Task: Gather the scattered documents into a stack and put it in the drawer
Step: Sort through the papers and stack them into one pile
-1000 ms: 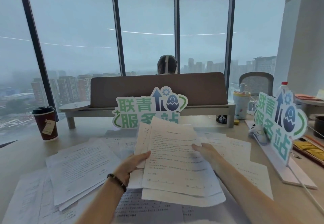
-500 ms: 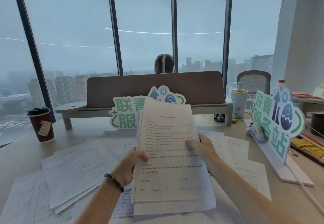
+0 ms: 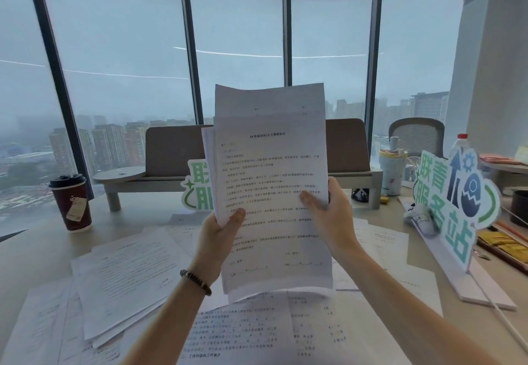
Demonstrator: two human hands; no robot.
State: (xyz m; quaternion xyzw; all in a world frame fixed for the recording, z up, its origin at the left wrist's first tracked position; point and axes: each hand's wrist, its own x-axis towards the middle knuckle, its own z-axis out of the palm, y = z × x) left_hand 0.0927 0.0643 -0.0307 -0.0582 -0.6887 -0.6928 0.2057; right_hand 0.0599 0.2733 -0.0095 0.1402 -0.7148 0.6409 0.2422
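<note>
I hold a bundle of printed white documents (image 3: pixel 271 181) upright above the desk, its sheets uneven at the top. My left hand (image 3: pixel 220 233) grips the bundle's left edge, thumb on the front page. My right hand (image 3: pixel 328 213) grips the right edge, thumb across the text. More loose documents lie scattered flat on the desk: a pile at the left (image 3: pixel 125 276), sheets in front of me (image 3: pixel 257 333) and sheets at the right (image 3: pixel 385 247). No drawer is in view.
A dark red lidded coffee cup (image 3: pixel 71 201) stands at the left. A green and white sign (image 3: pixel 457 204) stands at the right, another (image 3: pixel 197 190) behind the bundle. A monitor riser (image 3: pixel 171 161), a tumbler (image 3: pixel 393 170) and a computer mouse (image 3: pixel 420 216) sit further back.
Both hands have lifted the bundle from lying low over the desk to standing upright at chest height, and the sheets have drawn closer together. The view has tilted upward.
</note>
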